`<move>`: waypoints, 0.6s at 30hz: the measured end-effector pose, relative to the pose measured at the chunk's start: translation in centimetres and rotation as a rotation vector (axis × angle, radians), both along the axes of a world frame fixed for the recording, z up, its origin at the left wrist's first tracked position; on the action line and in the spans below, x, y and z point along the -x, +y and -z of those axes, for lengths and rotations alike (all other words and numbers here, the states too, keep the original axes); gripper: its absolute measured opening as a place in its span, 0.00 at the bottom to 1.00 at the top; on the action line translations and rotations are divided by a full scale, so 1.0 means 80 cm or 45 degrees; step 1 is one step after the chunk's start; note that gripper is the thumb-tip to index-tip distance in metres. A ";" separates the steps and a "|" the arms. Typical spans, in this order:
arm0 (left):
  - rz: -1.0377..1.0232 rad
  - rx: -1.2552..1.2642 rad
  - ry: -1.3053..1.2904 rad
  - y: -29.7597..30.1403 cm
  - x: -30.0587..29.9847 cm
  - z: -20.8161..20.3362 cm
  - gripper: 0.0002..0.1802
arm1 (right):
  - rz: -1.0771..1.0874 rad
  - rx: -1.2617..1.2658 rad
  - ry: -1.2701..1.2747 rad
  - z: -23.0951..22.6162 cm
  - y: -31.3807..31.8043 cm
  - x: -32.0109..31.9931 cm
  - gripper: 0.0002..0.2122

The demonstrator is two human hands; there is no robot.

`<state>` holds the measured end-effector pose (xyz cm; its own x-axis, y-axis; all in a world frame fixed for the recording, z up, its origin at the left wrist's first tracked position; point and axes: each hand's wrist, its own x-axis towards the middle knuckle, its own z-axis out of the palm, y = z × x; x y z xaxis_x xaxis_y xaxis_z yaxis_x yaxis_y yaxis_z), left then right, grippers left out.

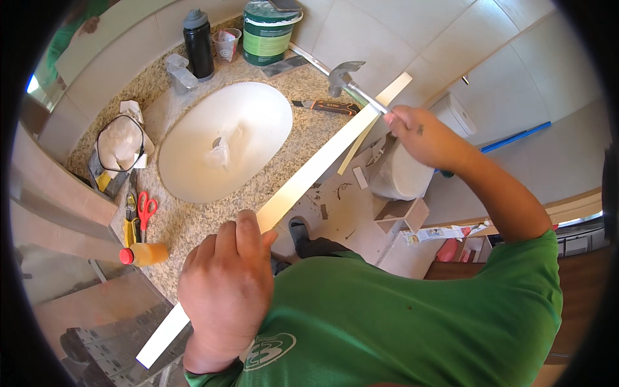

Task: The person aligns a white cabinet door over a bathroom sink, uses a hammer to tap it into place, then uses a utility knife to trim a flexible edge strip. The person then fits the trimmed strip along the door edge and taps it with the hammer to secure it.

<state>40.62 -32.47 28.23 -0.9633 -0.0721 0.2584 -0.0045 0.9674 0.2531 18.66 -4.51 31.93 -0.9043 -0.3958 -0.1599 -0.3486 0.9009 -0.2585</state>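
A long, narrow pale strip (316,162) runs diagonally along the front of the speckled granite countertop (184,232). My left hand (225,284) is wrapped round its nearer part, and its near end sticks out past my wrist. At the strip's far part, my right hand (416,135) grips a claw hammer (343,79) by its handle. The hammer's metal head is raised to the left of the strip, with the shaft crossing over it. Behind the strip lies an orange and black utility knife (327,107) on the counter.
A white oval sink (193,164) is set into the counter. Behind it stand a black bottle (198,48), a plastic cup (226,45) and a green bucket (267,32). To the left lie red scissors (147,209) and a small amber bottle (147,254). A toilet (400,171) stands at the right.
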 end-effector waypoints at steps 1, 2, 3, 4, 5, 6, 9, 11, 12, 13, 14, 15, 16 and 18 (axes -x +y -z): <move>0.004 -0.007 -0.013 0.000 -0.001 0.000 0.17 | -0.105 0.068 -0.025 -0.002 -0.010 -0.014 0.19; 0.001 0.003 -0.034 0.000 -0.001 -0.001 0.17 | -0.138 0.080 -0.063 -0.005 -0.020 -0.029 0.18; 0.012 -0.015 -0.012 0.000 -0.001 -0.001 0.17 | -0.175 0.092 -0.100 -0.007 -0.029 -0.042 0.18; 0.015 -0.015 -0.001 0.000 0.000 -0.001 0.17 | -0.211 0.106 -0.156 -0.009 -0.035 -0.059 0.18; 0.014 -0.004 -0.005 -0.001 0.000 -0.001 0.17 | -0.245 0.123 -0.212 -0.008 -0.040 -0.074 0.19; 0.036 0.036 0.034 -0.002 0.000 -0.001 0.17 | -0.358 0.220 -0.251 -0.008 -0.042 -0.082 0.19; 0.071 0.133 0.090 -0.006 0.003 0.002 0.19 | -0.368 0.178 -0.216 -0.004 -0.036 -0.076 0.20; 0.071 0.137 0.101 -0.009 0.004 0.003 0.19 | -0.227 0.095 -0.110 -0.004 -0.022 -0.047 0.19; 0.071 0.137 0.097 -0.009 0.004 0.004 0.19 | -0.193 0.092 -0.045 -0.005 -0.015 -0.030 0.19; 0.071 0.137 0.094 -0.009 0.003 0.004 0.18 | -0.164 0.092 0.045 -0.007 -0.009 -0.013 0.20; 0.069 0.137 0.094 -0.010 0.003 0.004 0.18 | -0.045 0.042 0.099 -0.008 -0.005 -0.001 0.21; 0.065 0.134 0.097 -0.010 0.003 0.004 0.18 | 0.027 0.050 0.052 -0.012 0.000 0.008 0.21; 0.066 0.131 0.097 -0.009 0.002 0.003 0.17 | 0.196 0.009 -0.035 -0.017 0.003 0.014 0.21; 0.064 0.125 0.091 -0.009 0.002 0.003 0.17 | 0.299 0.008 -0.079 -0.018 0.000 0.011 0.20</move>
